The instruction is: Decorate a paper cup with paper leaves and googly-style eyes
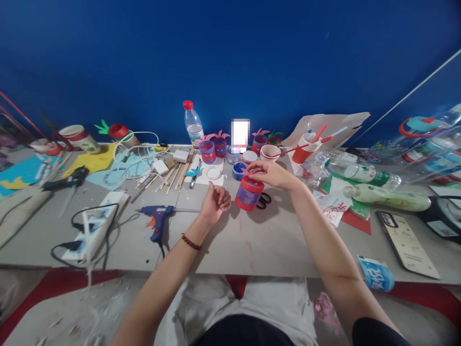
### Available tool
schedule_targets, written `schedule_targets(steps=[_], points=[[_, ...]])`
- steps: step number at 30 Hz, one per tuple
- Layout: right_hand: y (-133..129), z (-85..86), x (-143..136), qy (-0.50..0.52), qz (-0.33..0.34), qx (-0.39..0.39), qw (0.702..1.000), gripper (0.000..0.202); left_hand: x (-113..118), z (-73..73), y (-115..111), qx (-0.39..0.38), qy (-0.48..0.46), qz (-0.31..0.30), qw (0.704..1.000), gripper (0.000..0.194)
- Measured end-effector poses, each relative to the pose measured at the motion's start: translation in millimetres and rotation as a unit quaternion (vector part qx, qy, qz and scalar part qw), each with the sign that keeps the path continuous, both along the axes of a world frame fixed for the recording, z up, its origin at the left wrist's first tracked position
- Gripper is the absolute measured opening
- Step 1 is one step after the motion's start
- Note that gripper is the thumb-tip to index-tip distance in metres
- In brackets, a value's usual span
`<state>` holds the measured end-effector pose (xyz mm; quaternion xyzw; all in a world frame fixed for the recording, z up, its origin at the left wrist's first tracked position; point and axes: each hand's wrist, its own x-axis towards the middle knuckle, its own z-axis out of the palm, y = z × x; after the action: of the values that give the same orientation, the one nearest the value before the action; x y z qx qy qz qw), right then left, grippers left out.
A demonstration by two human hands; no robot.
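Observation:
My right hand (266, 174) grips the rim of a painted cup (249, 193), red with a purple band, and holds it tilted over the table. Just left of the cup is my left hand (215, 203), its fingers curled in and thumb raised, apart from the cup; I see nothing in it. Black scissor handles (264, 200) show behind the cup. Beyond my hands stand an open jar of blue paint (238, 169), a white lid (213, 173) and a paper cup (270, 153) with a red brush across it. Similar painted cups (208, 151) with pink paper tops stand at the back.
Left of me lie a blue glue gun (158, 221), a power strip (96, 226) with cables, and wooden sticks (176, 175). A plastic bottle (193, 125) stands near the blue wall. On the right are lying bottles (372, 174), a phone (408, 245) and a blue wrapper (375, 274) at the table edge.

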<state>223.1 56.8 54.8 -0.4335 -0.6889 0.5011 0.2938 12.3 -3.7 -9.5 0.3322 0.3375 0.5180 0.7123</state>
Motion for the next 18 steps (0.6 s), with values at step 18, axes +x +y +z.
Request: schedule_targets(steps=[18], points=[[1,7.5,10,0.005,0.003,0.003,1.0,0.02,5,-16.6,-9,0.197,0.363,0.152,0.898,0.024]])
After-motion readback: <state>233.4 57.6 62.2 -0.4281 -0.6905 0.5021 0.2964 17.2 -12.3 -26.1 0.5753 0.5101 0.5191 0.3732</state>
